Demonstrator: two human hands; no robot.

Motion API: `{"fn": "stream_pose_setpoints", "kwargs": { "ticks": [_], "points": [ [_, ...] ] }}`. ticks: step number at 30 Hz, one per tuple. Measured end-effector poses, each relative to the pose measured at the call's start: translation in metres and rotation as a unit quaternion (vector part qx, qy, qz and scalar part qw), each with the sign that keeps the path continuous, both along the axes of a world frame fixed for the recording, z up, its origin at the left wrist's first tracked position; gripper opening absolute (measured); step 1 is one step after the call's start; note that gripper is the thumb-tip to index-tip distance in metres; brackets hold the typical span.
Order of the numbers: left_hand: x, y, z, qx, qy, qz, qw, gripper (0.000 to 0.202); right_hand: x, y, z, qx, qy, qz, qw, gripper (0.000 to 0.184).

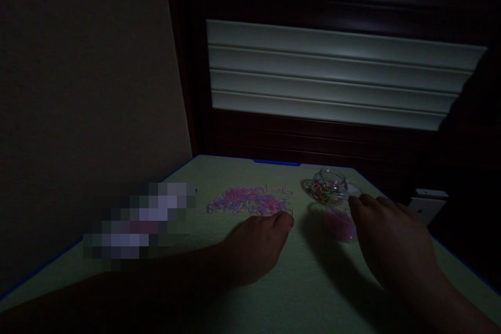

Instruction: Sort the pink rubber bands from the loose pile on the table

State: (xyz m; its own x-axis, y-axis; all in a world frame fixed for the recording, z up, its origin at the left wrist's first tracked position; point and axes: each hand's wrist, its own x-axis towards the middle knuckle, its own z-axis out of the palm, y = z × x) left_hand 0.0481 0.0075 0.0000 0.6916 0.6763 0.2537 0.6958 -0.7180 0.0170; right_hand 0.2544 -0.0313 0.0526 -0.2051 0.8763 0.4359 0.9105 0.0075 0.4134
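Note:
A loose pile of thin pink and purple rubber bands [250, 201] lies spread on the pale green tabletop. At its near right edge is my left hand [260, 242], palm down with the fingers curled together; whatever they pinch is hidden. My right hand [393, 240] grips a clear jar [340, 224] with pink bands in it, the fingers over its right side. That jar looks tilted, its rim partly behind my fingers. Just behind it stands a round glass jar [327, 190] holding small multicoloured rings, its mouth uncovered.
The green table [274, 302] has a blue edge. On its left lies a pixelated pale item [152, 214]. A white device [428, 203] is beyond the right edge. A wall [90, 62] and a dark slatted panel [332, 73] border the table. The light is dim.

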Motion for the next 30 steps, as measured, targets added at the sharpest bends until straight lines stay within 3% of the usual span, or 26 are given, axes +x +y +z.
{"fn": "stream_pose_setpoints", "kwargs": {
  "ticks": [6,11,16,19,23,30],
  "points": [
    [0.000,0.000,-0.001,-0.010,0.004,0.011,1.000,0.017,-0.001,0.001,-0.001,0.010,0.002,0.017,1.000,0.027],
    [0.000,-0.001,0.001,-0.007,-0.014,0.003,1.000,0.017,-0.006,0.002,0.000,0.017,0.021,0.078,0.997,0.022],
    [0.000,-0.001,0.001,0.008,-0.020,0.002,1.000,0.017,-0.013,0.005,-0.007,-0.051,0.069,0.166,0.982,0.014],
    [0.001,-0.001,0.002,0.014,-0.020,0.010,1.000,0.017,-0.017,0.007,-0.016,-0.115,0.117,0.207,0.964,0.019],
    [0.000,-0.001,0.000,0.025,-0.019,0.021,0.999,0.017,-0.018,0.009,-0.025,-0.161,0.166,0.232,0.945,0.021],
    [-0.005,0.004,-0.002,-0.005,-0.025,0.018,1.000,0.015,-0.015,0.007,-0.023,-0.177,0.181,0.217,0.943,0.020]
  ]
}}
